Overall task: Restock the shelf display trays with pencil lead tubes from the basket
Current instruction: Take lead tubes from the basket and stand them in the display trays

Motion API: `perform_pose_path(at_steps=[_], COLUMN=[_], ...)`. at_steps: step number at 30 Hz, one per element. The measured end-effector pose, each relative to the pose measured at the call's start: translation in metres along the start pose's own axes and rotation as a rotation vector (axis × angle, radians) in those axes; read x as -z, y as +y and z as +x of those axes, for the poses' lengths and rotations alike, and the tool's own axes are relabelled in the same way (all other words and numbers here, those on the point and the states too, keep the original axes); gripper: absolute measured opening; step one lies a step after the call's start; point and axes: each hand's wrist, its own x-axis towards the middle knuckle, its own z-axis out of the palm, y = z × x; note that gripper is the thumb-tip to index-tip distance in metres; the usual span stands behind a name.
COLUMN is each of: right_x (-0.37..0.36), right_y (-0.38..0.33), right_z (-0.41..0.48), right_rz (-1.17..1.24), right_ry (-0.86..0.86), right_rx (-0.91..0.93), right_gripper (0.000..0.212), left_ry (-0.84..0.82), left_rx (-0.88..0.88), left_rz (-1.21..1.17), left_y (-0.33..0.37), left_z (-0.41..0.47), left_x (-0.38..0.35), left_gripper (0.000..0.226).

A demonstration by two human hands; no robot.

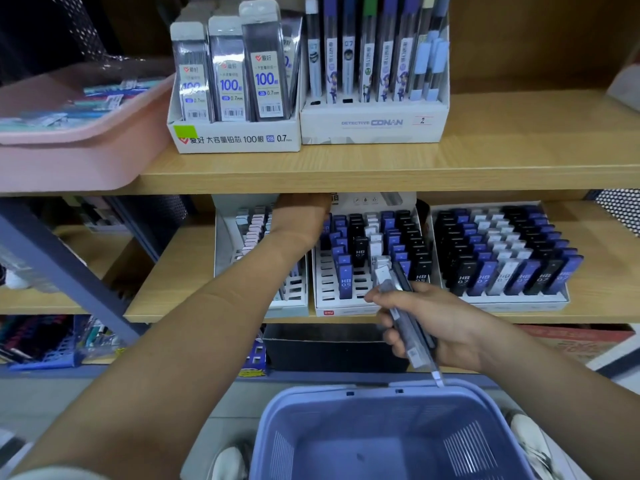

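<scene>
Because the left hand is tucked under the upper shelf at the back of the trays, I cannot tell whether it grips anything or lies flat. Its forearm crosses the left tray, and I judge that a careless pull-out could tip the pale tubes standing there. Further right, the right hand grips a loose bundle of tubes just in front of the middle tray, above the basket. The bundle is fanned, so one could slide out and drop. I read HB 0.5 on a blue tube in the middle tray and 0.7 along the front of the right tray, so a wrong slot is possible.

I count one pink bin, two boxes on the upper shelf, three trays below, at least two tubes in the grip, maybe three, and one basket with no tubes that I can see inside.
</scene>
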Motion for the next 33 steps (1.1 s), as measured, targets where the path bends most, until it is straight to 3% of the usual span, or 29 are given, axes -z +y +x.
perform_pose_path(at_steps=[5, 9, 12, 14, 17, 19, 21, 23, 27, 33], right_x=[-0.007, -0.010, -0.011, -0.014, -0.018, -0.021, -0.024, -0.025, -0.025, -0.026], right_y=[-0.004, -0.004, -0.003, -0.005, -0.008, -0.009, -0.011, -0.011, -0.010, -0.012], right_z=[-0.006, -0.008, -0.009, -0.011, -0.012, -0.014, -0.017, -0.019, -0.017, -0.020], right_rz=[0.048, 0.110, 0.156, 0.192, 0.215, 0.230, 0.254, 0.272, 0.252, 0.180], right_ry=[-0.025, -0.022, -0.002, 0.021, 0.030, 0.018, 0.008, 0.017, 0.100, 0.233], right_rx=[0.024, 0.070, 0.101, 0.109, 0.118, 0.129, 0.140, 0.152, 0.154, 0.191], right_gripper=[0.028, 0.022, 0.022, 0.023, 0.027, 0.027, 0.031, 0.037, 0.056, 0.047], left_ry=[-0.056, -0.179, -0.136, -0.173, -0.408, -0.595, -0.677, -0.711, -0.774, -0.721], left_rx=[-0.069, -0.108, -0.212, -0.223, -0.026, 0.104, 0.174, 0.187, 0.121, 0.265], left_rz=[0.284, 0.443, 0.469, 0.293, -0.290, -0.625, -0.815, -0.858, -0.686, -0.798], left_y=[-0.012, -0.007, 0.003, 0.012, 0.036, 0.050, 0.056, 0.060, 0.075, 0.076], left_z=[-0.002, -0.010, -0.025, -0.038, -0.060, -0.078, -0.093, -0.103, -0.123, -0.130], left_x=[-0.001, 0.000, 0.011, 0.024, 0.049, 0.061, 0.068, 0.072, 0.072, 0.062], left_gripper=[0.015, 0.031, 0.036, 0.033, 0.030, 0.035, 0.047, 0.061, 0.079, 0.081])
